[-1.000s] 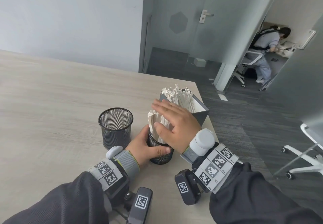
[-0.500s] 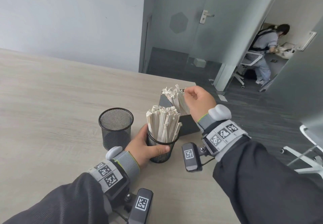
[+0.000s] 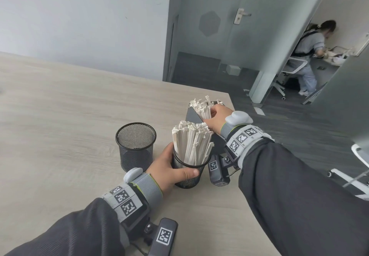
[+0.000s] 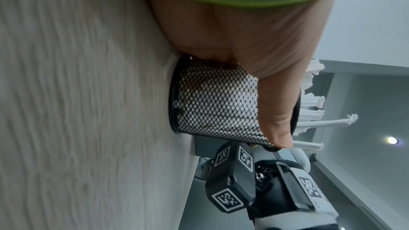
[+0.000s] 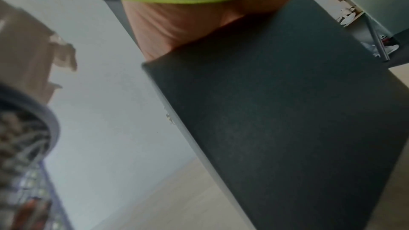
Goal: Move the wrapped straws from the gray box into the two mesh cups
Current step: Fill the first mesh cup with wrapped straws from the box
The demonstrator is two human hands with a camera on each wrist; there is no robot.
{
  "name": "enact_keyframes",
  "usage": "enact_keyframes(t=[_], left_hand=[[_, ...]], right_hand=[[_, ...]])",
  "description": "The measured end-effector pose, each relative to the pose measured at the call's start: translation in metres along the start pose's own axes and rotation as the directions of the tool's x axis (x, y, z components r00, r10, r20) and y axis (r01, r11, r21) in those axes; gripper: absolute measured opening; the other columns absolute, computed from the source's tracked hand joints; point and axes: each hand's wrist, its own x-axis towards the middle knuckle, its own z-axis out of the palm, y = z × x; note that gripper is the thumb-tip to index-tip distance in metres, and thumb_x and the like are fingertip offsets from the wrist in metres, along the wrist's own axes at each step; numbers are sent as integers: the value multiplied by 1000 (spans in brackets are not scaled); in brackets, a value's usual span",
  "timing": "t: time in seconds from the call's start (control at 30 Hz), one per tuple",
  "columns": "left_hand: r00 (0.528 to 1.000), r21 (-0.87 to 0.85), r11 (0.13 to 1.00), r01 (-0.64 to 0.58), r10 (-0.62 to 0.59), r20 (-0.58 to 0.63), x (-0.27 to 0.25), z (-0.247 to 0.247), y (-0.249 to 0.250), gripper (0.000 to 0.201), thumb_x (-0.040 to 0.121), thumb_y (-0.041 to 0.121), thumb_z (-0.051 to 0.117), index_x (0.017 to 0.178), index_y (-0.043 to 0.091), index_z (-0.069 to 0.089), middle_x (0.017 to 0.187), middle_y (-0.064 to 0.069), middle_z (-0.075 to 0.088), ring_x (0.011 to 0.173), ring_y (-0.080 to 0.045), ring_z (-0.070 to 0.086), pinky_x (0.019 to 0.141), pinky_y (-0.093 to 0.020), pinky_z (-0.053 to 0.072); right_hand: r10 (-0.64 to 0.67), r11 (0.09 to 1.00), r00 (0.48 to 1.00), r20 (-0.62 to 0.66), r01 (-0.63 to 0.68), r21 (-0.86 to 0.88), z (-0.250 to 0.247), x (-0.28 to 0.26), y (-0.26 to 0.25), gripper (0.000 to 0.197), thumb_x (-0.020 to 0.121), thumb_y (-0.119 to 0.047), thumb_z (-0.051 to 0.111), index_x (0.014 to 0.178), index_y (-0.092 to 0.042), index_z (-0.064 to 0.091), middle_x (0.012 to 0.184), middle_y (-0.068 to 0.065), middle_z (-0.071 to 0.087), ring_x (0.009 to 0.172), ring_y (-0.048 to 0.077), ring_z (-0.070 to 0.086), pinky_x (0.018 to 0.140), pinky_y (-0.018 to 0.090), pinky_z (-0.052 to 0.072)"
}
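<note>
Left hand (image 3: 169,171): low on the table (image 3: 60,126), forearm in a dark sleeve coming in from the near edge; thumb across the near wall and fingers curled round the far side of the filled mesh cup (image 3: 188,173), gripping it just below the rim. The left wrist view shows the thumb (image 4: 274,111) laid along the mesh, with pale wrappers visible through it.

Filled mesh cup: black, upright on the table, packed with wrapped straws (image 3: 190,142) that stand above its rim and lean slightly right.

Second mesh cup (image 3: 135,146): black, upright, just left of the filled one, apart from both hands; nothing shows inside it.

Gray box (image 3: 194,116): dark, standing behind the filled cup near the table's far right corner; a bundle of wrapped straws (image 3: 201,106) sticks out of its top.

Right hand (image 3: 216,118): reaching over the box's opening, wrist raised, back of hand toward the camera, fingers curled against the bundle in the box. Whether they actually pinch any straws is hidden. The right wrist view shows only the heel of the palm above the box's dark side.

Wrist gear: gray bands with black-and-white marker tags on both forearms
</note>
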Motion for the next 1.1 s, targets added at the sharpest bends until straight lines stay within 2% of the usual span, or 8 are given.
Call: enact_keyframes(t=[0.17, 0.27, 0.37, 0.53, 0.7, 0.83, 0.93, 1.1], left_hand=[[1000, 15, 1000, -2, 2, 6, -1, -1, 2, 89, 53, 37, 94, 133, 38, 55, 130, 17, 73, 128, -6, 65, 112, -31, 50], [1000, 15, 1000, 0, 0, 0, 0, -2, 0, 92, 54, 36, 95, 137, 38, 55, 134, 9, 73, 132, -14, 64, 118, -44, 47], [1000, 10, 1000, -2, 2, -3, 1, -2, -1, 99, 54, 36, 96, 143, 33, 53, 137, 5, 72, 134, -18, 63, 121, -52, 45], [1000, 8, 1000, 0, 0, 2, 1, -2, -3, 98, 54, 35, 96, 142, 34, 53, 138, 5, 71, 135, -19, 63, 121, -53, 44], [1000, 10, 1000, -1, 1, -1, 2, -3, -4, 95, 54, 36, 96, 139, 34, 54, 138, 4, 71, 136, -20, 62, 122, -55, 42], [1000, -4, 1000, -3, 3, 1, 3, -3, -6, 95, 54, 36, 97, 140, 35, 55, 137, 4, 72, 135, -21, 63, 121, -56, 43], [1000, -6, 1000, -7, 7, 7, 3, -2, -6, 93, 54, 35, 96, 138, 35, 56, 135, 5, 72, 134, -20, 63, 121, -54, 43], [1000, -31, 999, -9, 9, 4, 3, -1, -6, 92, 53, 32, 96, 136, 34, 57, 134, 4, 73, 133, -21, 64, 120, -53, 45]], right_hand=[[57, 995, 997, 44, -53, -87, -2, -1, -2, 41, 82, -41, 69, 110, -13, 60, 99, 6, 63, 86, 28, 58, 70, 27, 39], [76, 993, 996, 38, -72, -91, -1, -1, -4, 43, 76, -43, 68, 106, -14, 61, 99, 5, 65, 86, 28, 60, 66, 27, 41], [72, 996, 997, 30, -71, -45, 1, -2, -4, 61, 63, -46, 56, 116, -17, 63, 109, 8, 69, 96, 32, 64, 77, 29, 46], [102, 995, 995, -7, -101, 20, -1, -6, 0, 63, 83, -35, 62, 142, -19, 46, 133, 8, 59, 119, 34, 56, 97, 35, 45], [70, 997, 997, 9, -71, 16, -3, -10, -2, 29, 74, -39, 56, 95, -20, 62, 90, 5, 66, 86, 32, 64, 73, 31, 46], [107, 992, 994, -16, -108, -71, -5, -13, -1, 36, 81, -42, 58, 106, -17, 56, 102, 9, 65, 89, 33, 62, 77, 35, 49], [85, 985, 996, -41, -90, -147, -8, -16, -4, 30, 85, -41, 57, 90, -11, 54, 92, 8, 58, 79, 29, 56, 61, 29, 39], [54, 987, 998, -31, -58, -152, -13, -18, -6, 36, 81, -51, 54, 68, -18, 51, 68, 1, 54, 69, 28, 55, 59, 28, 37]])
